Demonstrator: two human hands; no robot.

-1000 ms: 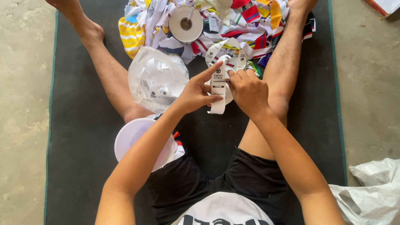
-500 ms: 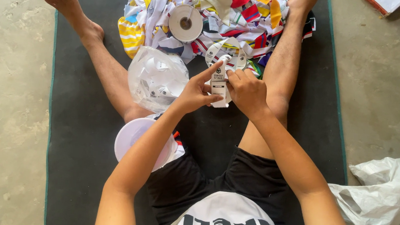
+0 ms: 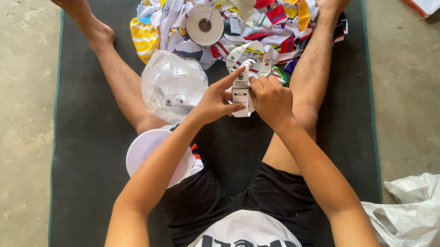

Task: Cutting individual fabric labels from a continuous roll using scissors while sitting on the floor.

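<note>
I sit on a dark mat (image 3: 84, 181) with legs spread. Both hands meet over a small white paper tag (image 3: 241, 95) held between them. My left hand (image 3: 214, 99) grips its left edge, index finger stretched up along it. My right hand (image 3: 270, 100) pinches the tag's right side. Just beyond the hands a strip of white labels (image 3: 248, 60) curls off toward a white label roll (image 3: 204, 25), which rests on a pile of multicoloured cloth pieces (image 3: 249, 16).
A clear plastic bag of white tags (image 3: 173, 86) lies against my left leg. A white round lid (image 3: 147, 152) sits by my left thigh. A crumpled white plastic bag (image 3: 421, 220) lies on the concrete floor at right.
</note>
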